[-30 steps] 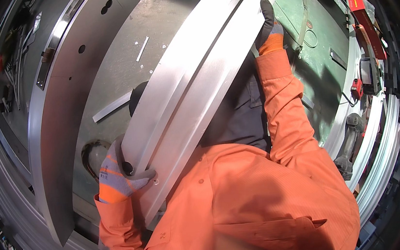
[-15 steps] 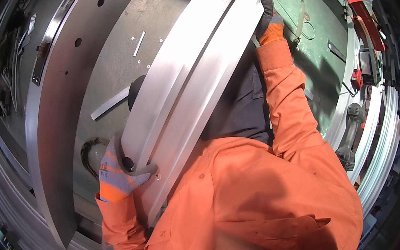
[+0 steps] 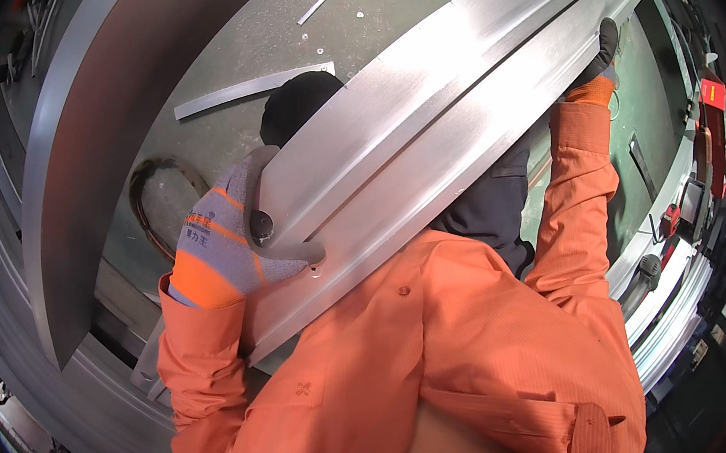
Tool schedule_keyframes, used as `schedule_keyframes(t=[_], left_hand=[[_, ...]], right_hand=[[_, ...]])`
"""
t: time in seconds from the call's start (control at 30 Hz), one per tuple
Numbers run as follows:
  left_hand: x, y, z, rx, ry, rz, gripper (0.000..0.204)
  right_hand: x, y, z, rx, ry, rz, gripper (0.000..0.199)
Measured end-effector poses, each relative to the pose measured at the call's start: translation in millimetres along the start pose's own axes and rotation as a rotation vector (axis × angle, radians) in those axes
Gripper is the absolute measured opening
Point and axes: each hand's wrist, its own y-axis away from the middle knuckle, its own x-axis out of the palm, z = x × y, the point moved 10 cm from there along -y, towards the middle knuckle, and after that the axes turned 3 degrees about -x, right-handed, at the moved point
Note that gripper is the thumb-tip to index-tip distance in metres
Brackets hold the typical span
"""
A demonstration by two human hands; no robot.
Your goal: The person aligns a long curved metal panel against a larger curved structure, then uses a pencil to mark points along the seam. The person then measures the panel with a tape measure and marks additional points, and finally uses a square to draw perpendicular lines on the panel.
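Observation:
A long brushed-metal profile (image 3: 423, 123) with a groove along its length slants across in front of me, from near left up to far right. My left hand (image 3: 226, 232), in a grey and orange work glove, grips its near end. The thumb lies on the face near a small hole, and a larger dark hole shows beside the palm. Farther along, my right hand (image 3: 601, 69), gloved with a dark palm, clasps the lower right edge; its other fingers are hidden beneath the metal.
A wide metal panel (image 3: 85, 149) stands at left. On the floor lie a flat metal strip (image 3: 234, 91), a thin offcut (image 3: 317, 6) and a dark coiled strap (image 3: 144, 205). At right are a red box (image 3: 712, 92), a power tool (image 3: 649, 269) and stacked long profiles (image 3: 672, 304).
The profile has swung clockwise, its far end going right and lying flatter across the view. Both hands moved with it, keeping their grip. My view has also shifted.

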Motion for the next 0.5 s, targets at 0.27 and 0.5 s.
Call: schedule_keyframes(t=[0.27, 0.5], left_hand=[[-10.9, 10.9, 10.9, 0.083, -0.196, 0.009, 0.100], [-10.3, 22.1, 14.6, -0.022, -0.374, 0.104, 0.094]], right_hand=[[27.2, 28.4, -7.5, 0.113, 0.055, -0.038, 0.076], [20.5, 44.8, -19.7, 0.140, 0.213, -0.186, 0.068]])
